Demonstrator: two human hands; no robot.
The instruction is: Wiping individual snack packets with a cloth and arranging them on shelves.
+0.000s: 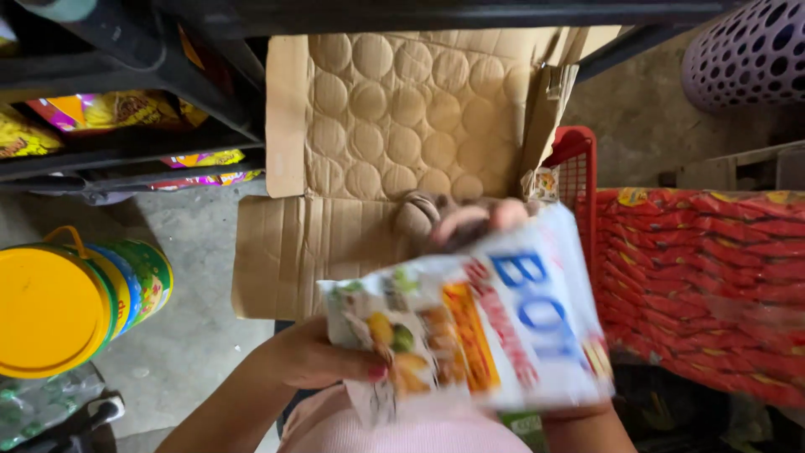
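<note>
A white packet (495, 327) with blue and red print and pictures of fruit sits blurred in the middle of the view. My left hand (323, 361) grips its lower left corner, thumb on top. My right hand (470, 222) holds its upper edge, fingers curled over it; the rest of that hand is hidden behind the packet. Behind the packet an open cardboard box (402, 117) shows round dents on its inner bottom and looks empty.
A yellow-lidded tub (59, 306) lies at the left on the concrete floor. Dark shelves (126, 143) with yellow snack bags stand at upper left. A red basket (579, 176) and a wrapped stack of red packets (704, 285) fill the right. A purple perforated basket (746, 50) is at upper right.
</note>
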